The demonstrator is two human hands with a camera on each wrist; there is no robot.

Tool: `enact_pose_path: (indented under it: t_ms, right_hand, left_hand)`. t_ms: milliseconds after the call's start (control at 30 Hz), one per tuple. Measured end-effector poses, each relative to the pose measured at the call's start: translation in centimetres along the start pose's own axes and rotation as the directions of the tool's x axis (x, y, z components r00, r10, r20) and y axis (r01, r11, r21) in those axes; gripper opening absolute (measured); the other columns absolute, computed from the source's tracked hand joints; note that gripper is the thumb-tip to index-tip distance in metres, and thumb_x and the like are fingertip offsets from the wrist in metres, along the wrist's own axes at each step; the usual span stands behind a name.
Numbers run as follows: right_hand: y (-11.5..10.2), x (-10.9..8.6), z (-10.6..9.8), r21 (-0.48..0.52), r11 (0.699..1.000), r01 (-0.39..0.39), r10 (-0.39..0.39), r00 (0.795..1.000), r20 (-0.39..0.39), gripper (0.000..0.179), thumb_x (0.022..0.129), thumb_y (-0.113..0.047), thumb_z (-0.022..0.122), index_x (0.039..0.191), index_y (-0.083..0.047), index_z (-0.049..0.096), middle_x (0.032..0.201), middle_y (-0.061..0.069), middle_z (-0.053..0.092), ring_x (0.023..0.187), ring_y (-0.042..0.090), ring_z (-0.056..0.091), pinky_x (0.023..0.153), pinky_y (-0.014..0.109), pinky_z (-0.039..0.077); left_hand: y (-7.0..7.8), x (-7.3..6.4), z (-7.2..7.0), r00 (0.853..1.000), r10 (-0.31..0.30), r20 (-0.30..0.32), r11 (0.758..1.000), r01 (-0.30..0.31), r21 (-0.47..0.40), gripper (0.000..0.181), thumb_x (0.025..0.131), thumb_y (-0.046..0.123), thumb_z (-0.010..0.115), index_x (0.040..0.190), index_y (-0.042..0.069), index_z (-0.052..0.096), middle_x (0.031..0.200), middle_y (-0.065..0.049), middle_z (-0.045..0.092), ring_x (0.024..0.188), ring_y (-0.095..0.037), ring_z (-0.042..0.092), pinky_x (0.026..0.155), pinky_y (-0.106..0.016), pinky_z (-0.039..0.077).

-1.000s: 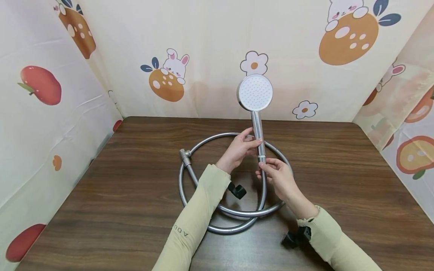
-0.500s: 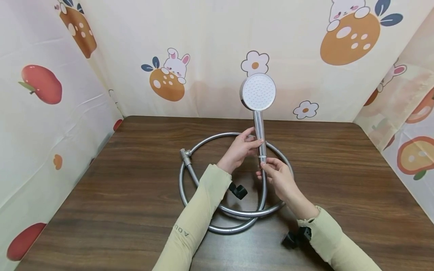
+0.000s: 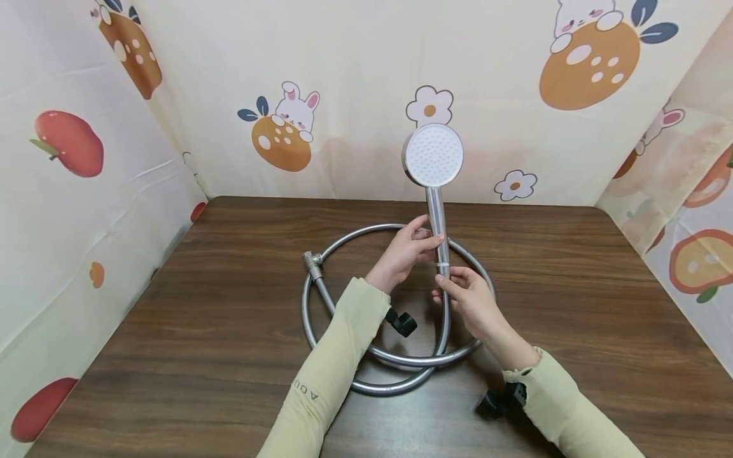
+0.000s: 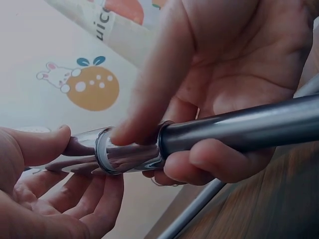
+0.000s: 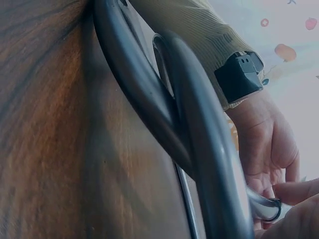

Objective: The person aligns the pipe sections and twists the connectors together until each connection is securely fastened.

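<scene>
A chrome handheld shower head [image 3: 433,155] stands upright over the table, its white nozzle face turned toward me. My left hand [image 3: 401,256] grips its handle from the left, thumb across the front. Just below, my right hand [image 3: 472,302] pinches the hose's metal end nut [image 4: 137,154] at the handle's foot. A pale ring shows between handle and nut in the left wrist view. From there the grey shower hose [image 3: 395,388] runs down and lies in loops. The right wrist view shows crossing hose loops [image 5: 204,129] up close, partly hiding the right hand's fingers.
A metal angled fitting [image 3: 313,264] sits on the hose loop at the left. Under everything is a brown wood-grain table [image 3: 200,331]. Patterned cloth walls [image 3: 366,95] enclose its back and sides. Black wrist cameras [image 3: 402,323] hang at both cuffs.
The shower head leaned slightly to the right and has come partly back left. Both hands keep their holds in nearly the same place, and the hose loops lie unchanged.
</scene>
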State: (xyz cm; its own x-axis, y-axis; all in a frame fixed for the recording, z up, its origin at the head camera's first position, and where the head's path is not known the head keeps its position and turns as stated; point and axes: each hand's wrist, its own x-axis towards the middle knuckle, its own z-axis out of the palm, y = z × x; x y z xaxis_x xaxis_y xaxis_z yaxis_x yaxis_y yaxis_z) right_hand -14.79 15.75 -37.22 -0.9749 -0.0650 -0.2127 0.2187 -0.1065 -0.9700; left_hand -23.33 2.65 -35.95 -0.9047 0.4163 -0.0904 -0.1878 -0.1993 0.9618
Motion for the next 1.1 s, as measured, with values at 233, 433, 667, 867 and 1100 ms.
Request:
enact_pose_path:
  t_ms: [233, 433, 667, 867, 1100]
  right_hand:
    - [0.2, 0.07, -0.05, -0.009, 1.0, 0.016, -0.017, 1.0, -0.015, 0.025, 0.092, -0.007, 0.051, 0.111, 0.006, 0.041, 0.08, -0.002, 0.056, 0.066, 0.006, 0.06, 0.067, 0.021, 0.052]
    - [0.25, -0.09, -0.06, -0.018, 0.999, 0.047, -0.046, 0.999, 0.029, 0.027, 0.095, -0.008, 0.045, 0.113, 0.011, 0.043, 0.079, -0.006, 0.062, 0.068, 0.005, 0.06, 0.067, 0.021, 0.052]
    - [0.14, -0.02, 0.02, -0.038, 0.998, 0.048, -0.046, 0.998, 0.039, 0.034, 0.096, -0.01, 0.041, 0.12, 0.014, 0.039, 0.082, -0.006, 0.064, 0.069, 0.005, 0.06, 0.067, 0.021, 0.052]
    - [0.05, -0.22, 0.06, -0.028, 0.999, 0.045, -0.043, 0.998, 0.052, 0.039, 0.096, -0.011, 0.041, 0.123, 0.017, 0.035, 0.083, -0.007, 0.064, 0.07, 0.004, 0.059, 0.067, 0.021, 0.051]
    - [0.06, -0.31, -0.01, 0.001, 0.998, 0.056, -0.056, 0.995, 0.078, 0.039, 0.098, -0.011, 0.036, 0.124, 0.019, 0.033, 0.081, -0.007, 0.063, 0.07, 0.004, 0.057, 0.067, 0.019, 0.049]
  left_hand:
    - [0.04, -0.04, 0.1, 0.999, 0.017, 0.03, 1.0, -0.017, 0.006, 0.054, 0.091, 0.008, 0.053, 0.14, 0.014, 0.032, 0.12, -0.023, 0.054, 0.087, -0.018, 0.061, 0.096, -0.05, 0.038]
    - [0.14, -0.13, -0.03, 0.998, 0.032, 0.053, 0.999, -0.033, 0.014, 0.052, 0.093, 0.008, 0.05, 0.14, 0.014, 0.031, 0.122, -0.026, 0.052, 0.098, -0.024, 0.059, 0.096, -0.047, 0.04]
    - [0.31, -0.11, -0.16, 0.996, 0.048, 0.069, 0.999, -0.049, 0.021, 0.049, 0.093, 0.008, 0.049, 0.139, 0.014, 0.033, 0.122, -0.026, 0.052, 0.095, -0.019, 0.059, 0.094, -0.043, 0.042]
    - [0.18, -0.07, -0.26, 0.997, 0.04, 0.073, 0.999, -0.042, 0.02, 0.05, 0.093, 0.008, 0.049, 0.14, 0.014, 0.032, 0.123, -0.027, 0.051, 0.098, -0.022, 0.059, 0.097, -0.049, 0.038]
    - [0.18, -0.09, -0.18, 0.992, 0.081, 0.102, 0.996, -0.085, 0.036, 0.049, 0.092, 0.006, 0.05, 0.138, 0.014, 0.034, 0.119, -0.026, 0.054, 0.095, -0.024, 0.059, 0.087, -0.04, 0.047]
